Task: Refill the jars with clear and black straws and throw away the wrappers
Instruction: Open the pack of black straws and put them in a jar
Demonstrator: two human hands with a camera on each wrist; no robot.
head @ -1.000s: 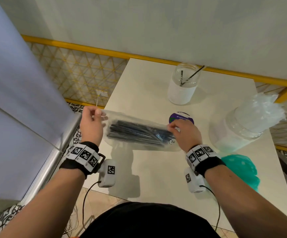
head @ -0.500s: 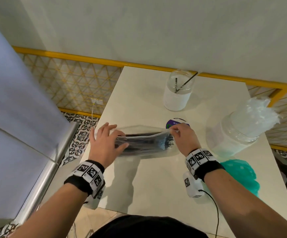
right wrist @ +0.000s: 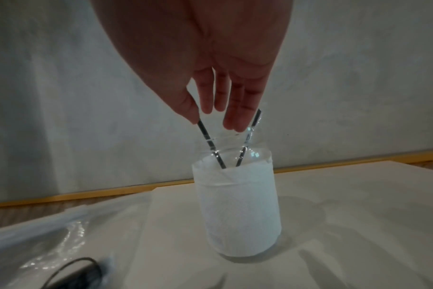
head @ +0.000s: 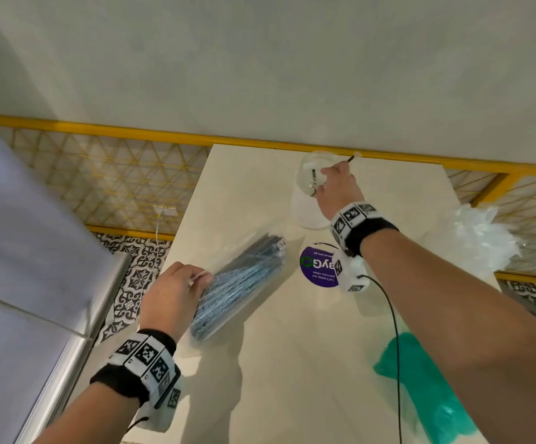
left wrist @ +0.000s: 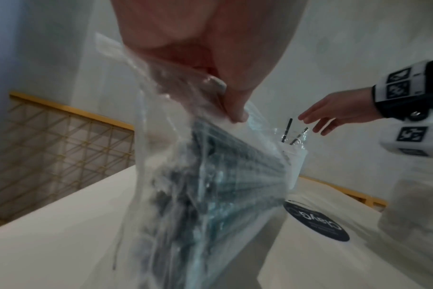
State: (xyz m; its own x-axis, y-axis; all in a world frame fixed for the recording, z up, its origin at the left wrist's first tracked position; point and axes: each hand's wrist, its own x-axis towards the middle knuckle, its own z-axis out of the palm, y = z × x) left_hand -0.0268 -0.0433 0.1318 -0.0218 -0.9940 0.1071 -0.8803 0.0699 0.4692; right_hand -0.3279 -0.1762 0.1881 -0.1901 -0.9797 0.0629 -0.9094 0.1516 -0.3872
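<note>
A pale table (head: 292,363) stands against a grey wall with a yellow rail. The left hand (head: 172,298) pinches the end of a clear wrapper of black straws (head: 244,280), held tilted above the table. The right hand (right wrist: 210,78), fingers spread, reaches over the paper-lined jar (right wrist: 237,211), thumb touching one of two black straws (right wrist: 210,144). Steadying the jar first would probably ease pouring.
</note>
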